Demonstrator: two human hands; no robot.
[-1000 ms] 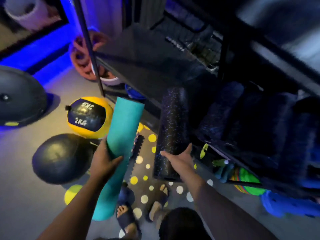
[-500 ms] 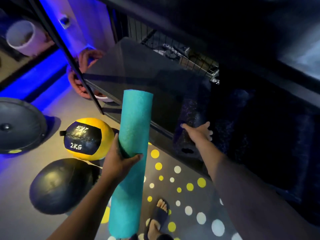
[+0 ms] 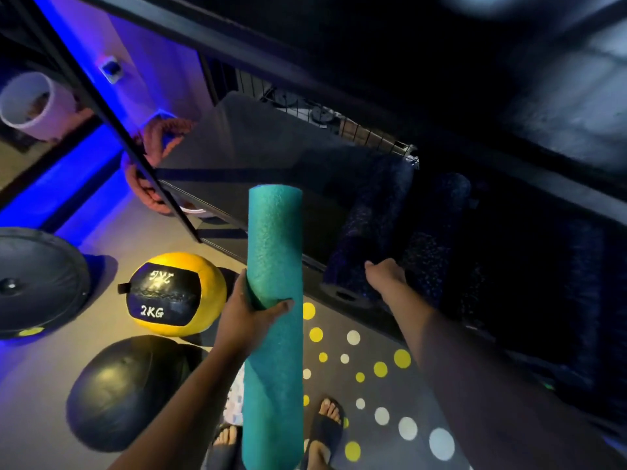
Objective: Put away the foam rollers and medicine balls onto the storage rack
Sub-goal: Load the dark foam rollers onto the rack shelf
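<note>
My left hand (image 3: 247, 320) grips a teal foam roller (image 3: 274, 249) around its middle and holds it upright in front of the dark storage rack (image 3: 244, 154). A black speckled foam roller (image 3: 366, 215) lies on the rack's shelf beside another dark roller (image 3: 437, 225). My right hand (image 3: 386, 274) touches the near end of the speckled roller, with its fingertips lost in the dark. A yellow and black 2KG medicine ball (image 3: 203, 283) and a larger black medicine ball (image 3: 125, 391) sit on the floor to the left.
A black dome-shaped trainer (image 3: 37, 279) lies at the far left. Coiled rope (image 3: 149, 184) and a white bucket (image 3: 34, 106) sit behind the rack's slanted post (image 3: 112, 123). My sandalled feet (image 3: 325, 425) stand on a dotted grey mat (image 3: 373, 385).
My right hand has carried the black speckled roller up and slid it onto the rack shelf. My left hand has lifted the teal roller higher and nearer the rack.
</note>
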